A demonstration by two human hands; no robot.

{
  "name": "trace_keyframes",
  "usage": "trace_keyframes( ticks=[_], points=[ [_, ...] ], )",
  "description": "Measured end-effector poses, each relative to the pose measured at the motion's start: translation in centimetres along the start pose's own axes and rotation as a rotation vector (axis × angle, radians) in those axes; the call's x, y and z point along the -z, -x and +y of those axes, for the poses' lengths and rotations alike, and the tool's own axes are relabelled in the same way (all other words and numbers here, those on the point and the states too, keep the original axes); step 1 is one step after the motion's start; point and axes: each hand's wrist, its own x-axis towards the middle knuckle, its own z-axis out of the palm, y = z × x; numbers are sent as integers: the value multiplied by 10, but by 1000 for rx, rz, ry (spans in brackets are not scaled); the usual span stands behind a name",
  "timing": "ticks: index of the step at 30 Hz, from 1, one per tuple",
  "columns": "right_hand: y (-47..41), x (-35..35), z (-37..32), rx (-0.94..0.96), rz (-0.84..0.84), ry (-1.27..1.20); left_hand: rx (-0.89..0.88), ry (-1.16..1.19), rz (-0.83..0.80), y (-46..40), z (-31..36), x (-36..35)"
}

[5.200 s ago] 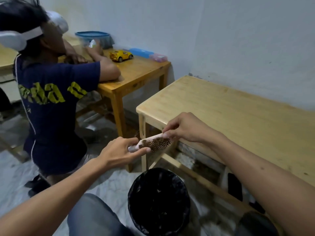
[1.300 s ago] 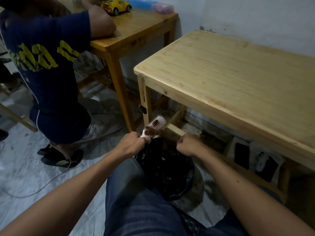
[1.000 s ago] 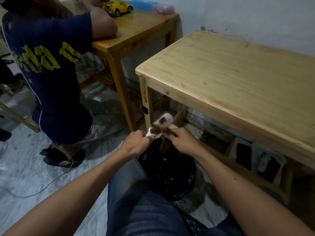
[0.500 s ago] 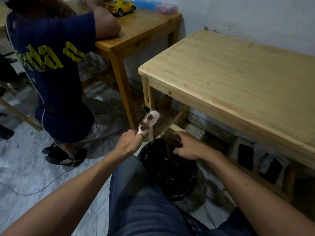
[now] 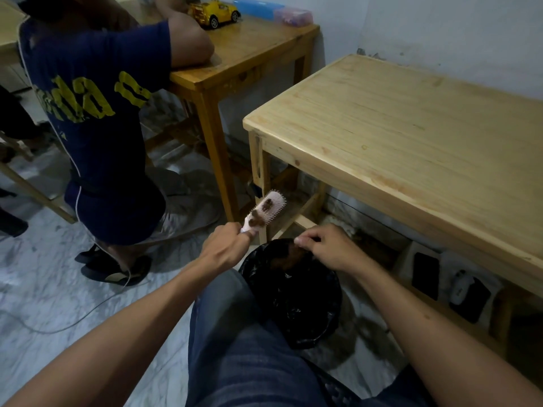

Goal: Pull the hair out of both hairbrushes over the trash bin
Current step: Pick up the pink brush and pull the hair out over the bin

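Observation:
My left hand (image 5: pixel 227 248) grips the handle of a pink hairbrush (image 5: pixel 266 211), which points up and away with brown hair clumps still caught in its bristles. My right hand (image 5: pixel 329 248) hovers over the far rim of the black-lined trash bin (image 5: pixel 293 295), fingertips pinched on a brown tuft of hair (image 5: pixel 293 255) that hangs into the bin. The bin stands on the floor between my knees. Only one hairbrush is in sight.
A light wooden table (image 5: pixel 411 136) stands to the right, with dark devices (image 5: pixel 426 274) on its lower shelf. Another person in a navy shirt (image 5: pixel 94 118) leans on a darker table (image 5: pixel 244 51) holding a yellow toy car (image 5: pixel 213 11). A cable (image 5: pixel 88 312) crosses the floor.
My right hand pulled a tuft off the brush and moved down over the bin. The brush in my left hand tilted up and slightly left.

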Motion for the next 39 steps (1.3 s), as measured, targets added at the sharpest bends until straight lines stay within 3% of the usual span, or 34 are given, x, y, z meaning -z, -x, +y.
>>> trace_keyframes(
  ticks=[7, 12, 15, 18, 23, 26, 31, 33, 39],
  points=[
    [2, -2, -3, -35, -92, 137, 35, -46, 63, 1, 5, -13],
    [-6, -12, -8, -153, -121, -198, -111, -166, 77, 12, 13, -16],
    [-9, -16, -8, -69, -81, -131, -167, -190, 84, 15, 17, -17],
    [-1, -11, -11, -24, 2, -119, -79, -162, 97, 10, 12, -10],
    [4, 10, 3, -68, -12, -65, 66, -214, 123, 3, -10, 0],
    [-1, 6, 5, -102, -11, -64, -53, -212, 96, 10, -4, -2],
    [-8, -23, -6, -105, -104, -293, -226, -239, 55, 19, 24, -13],
    [-8, -27, -9, -74, -43, -321, -242, -251, 74, 18, 28, -13],
    [8, -6, -9, -11, 65, -195, -72, -255, 80, 5, 1, -4]
  ],
)
